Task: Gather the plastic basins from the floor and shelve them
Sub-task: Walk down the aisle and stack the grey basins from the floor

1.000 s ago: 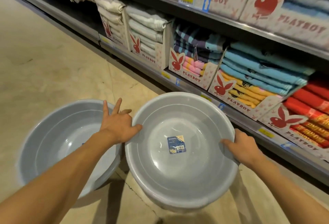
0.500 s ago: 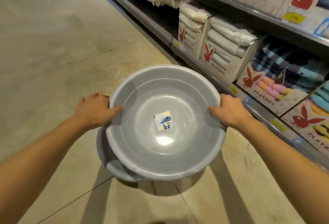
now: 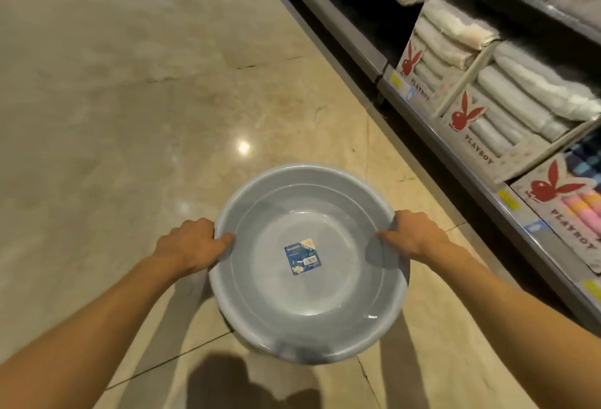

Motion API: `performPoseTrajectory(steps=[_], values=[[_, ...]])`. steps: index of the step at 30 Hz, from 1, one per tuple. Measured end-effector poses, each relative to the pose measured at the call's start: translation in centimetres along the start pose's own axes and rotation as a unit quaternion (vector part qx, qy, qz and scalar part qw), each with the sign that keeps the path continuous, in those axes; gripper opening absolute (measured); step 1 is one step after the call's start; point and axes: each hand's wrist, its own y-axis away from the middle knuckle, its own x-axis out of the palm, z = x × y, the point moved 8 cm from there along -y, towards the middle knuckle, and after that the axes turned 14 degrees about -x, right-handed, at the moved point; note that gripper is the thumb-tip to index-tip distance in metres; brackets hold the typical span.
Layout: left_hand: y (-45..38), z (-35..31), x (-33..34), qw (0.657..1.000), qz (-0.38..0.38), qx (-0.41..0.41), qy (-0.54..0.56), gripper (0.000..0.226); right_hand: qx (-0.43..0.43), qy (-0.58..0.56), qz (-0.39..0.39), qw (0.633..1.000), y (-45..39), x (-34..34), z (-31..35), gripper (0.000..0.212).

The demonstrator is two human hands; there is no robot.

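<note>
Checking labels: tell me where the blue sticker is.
In the head view, the blue sticker lies centred on the grey basin's inner bottom, between the left hand and right hand.

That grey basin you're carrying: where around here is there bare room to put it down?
The tiled floor left of and beyond the basin lies open up to the shelf edge. The shelf is crowded with towel boxes, and both the left hand and right hand grip the rim.
</note>
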Motion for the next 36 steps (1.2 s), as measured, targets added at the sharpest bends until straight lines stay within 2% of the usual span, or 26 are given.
performPoseTrajectory(steps=[4,8,12,17,21,25,30,33,36], values=[[-1.7,-0.8,1.7,1.000,-0.001,0.011,0.001,0.040,0.001,-0.014,0.027,1.000,-1.7,2.1,-1.8,0.041],[-2.0,-0.7,3.3,0.999,-0.002,-0.009,0.035,0.036,-0.005,-0.062,0.038,0.997,-2.5,4.0,-3.2,0.037],[-0.7,-0.5,4.3,0.990,0.002,-0.051,0.132,0.030,-0.005,-0.109,-0.011,0.994,-2.5,5.1,-4.0,0.031],[1.0,-0.4,5.0,0.957,-0.023,-0.085,0.277,0.018,0.010,-0.154,-0.053,0.987,-2.4,5.8,-4.0,0.027],[2.2,0.4,3.9,0.952,-0.037,-0.105,0.286,0.020,-0.011,-0.161,-0.064,0.985,-2.3,4.4,-2.3,0.026],[6.8,2.0,-3.8,0.948,-0.079,-0.128,0.281,0.024,-0.048,-0.177,-0.079,0.980,0.3,-2.8,2.5,0.024],[19.1,5.2,-20.8,0.928,-0.108,-0.169,0.314,0.026,-0.106,-0.178,-0.081,0.975,7.9,-19.9,13.8,0.026],[29.2,7.6,-32.9,0.899,-0.137,-0.208,0.361,0.027,-0.139,-0.207,-0.081,0.965,14.5,-31.8,22.4,0.029],[40.3,11.2,-44.2,0.855,-0.181,-0.261,0.409,0.027,-0.192,-0.226,-0.071,0.953,21.7,-42.5,32.0,0.028]])
